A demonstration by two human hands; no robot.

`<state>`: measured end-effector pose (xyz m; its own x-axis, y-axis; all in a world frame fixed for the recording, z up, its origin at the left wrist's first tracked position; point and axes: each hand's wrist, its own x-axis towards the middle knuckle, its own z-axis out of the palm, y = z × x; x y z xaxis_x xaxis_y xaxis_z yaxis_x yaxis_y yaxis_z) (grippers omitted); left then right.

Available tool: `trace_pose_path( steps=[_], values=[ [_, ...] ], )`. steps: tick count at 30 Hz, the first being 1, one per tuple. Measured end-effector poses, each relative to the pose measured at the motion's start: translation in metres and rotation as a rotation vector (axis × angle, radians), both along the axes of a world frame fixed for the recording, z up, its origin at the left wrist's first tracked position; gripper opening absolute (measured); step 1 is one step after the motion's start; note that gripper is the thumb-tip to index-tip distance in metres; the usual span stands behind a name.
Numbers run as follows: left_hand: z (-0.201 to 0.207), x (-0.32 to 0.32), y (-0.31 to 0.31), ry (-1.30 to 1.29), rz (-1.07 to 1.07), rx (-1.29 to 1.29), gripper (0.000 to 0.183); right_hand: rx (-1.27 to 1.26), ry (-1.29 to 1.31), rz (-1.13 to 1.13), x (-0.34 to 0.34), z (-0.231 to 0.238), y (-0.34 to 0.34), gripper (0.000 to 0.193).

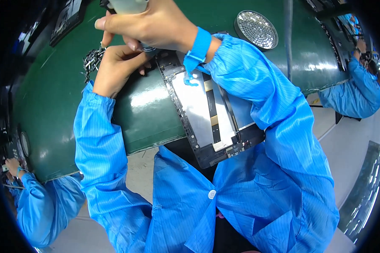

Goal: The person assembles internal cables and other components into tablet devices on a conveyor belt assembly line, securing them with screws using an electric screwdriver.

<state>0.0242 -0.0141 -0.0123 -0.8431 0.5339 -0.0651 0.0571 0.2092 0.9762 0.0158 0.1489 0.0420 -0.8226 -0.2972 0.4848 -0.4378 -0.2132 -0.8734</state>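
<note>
Tablet [211, 114], its inner parts bared, juts over the near edge of the table [147, 126]. From here I see the right hand [154, 27] gripping a pale tool [128, 5]; the left hand [116, 69] curls its fingers by the tablet's far left corner, and I cannot tell what they grip; small dark pieces [93, 61] lie beside it

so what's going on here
A person in blue has an opened tablet-like device in front of them, its near end jutting past the edge of the green table. The right hand grips a pale object cut off by the picture's top. The left hand is close by, near the device's far left corner; whether it holds anything is hidden. Small silvery pieces lie beside it.
</note>
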Motion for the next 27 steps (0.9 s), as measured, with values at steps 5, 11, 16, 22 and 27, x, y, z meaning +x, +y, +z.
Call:
trace_pose_path(
  steps=[5, 11, 16, 22, 27],
  values=[
    [-0.001, 0.0, 0.007, 0.011, 0.039, 0.001, 0.019, 0.056, 0.048, -0.069, 0.001, 0.001, 0.007, 0.024],
    [0.004, 0.012, -0.003, 0.11, 0.101, -0.134, 0.019, 0.048, -0.061, -0.04, 0.005, 0.003, 0.006, 0.026],
    [0.019, 0.071, 0.005, 0.807, 0.411, -0.337, 0.016, -0.05, -0.114, 0.037, 0.009, 0.002, 0.008, 0.036],
    [0.042, 0.245, 0.083, 0.861, 0.042, -0.74, 0.085, -0.024, 0.0, -0.052, -0.001, 0.036, 0.052, 0.045],
    [-0.001, 0.241, 0.087, 0.891, 0.094, -0.746, 0.073, 0.07, -0.187, -0.269, 0.01, 0.068, 0.107, 0.028]
  ],
)
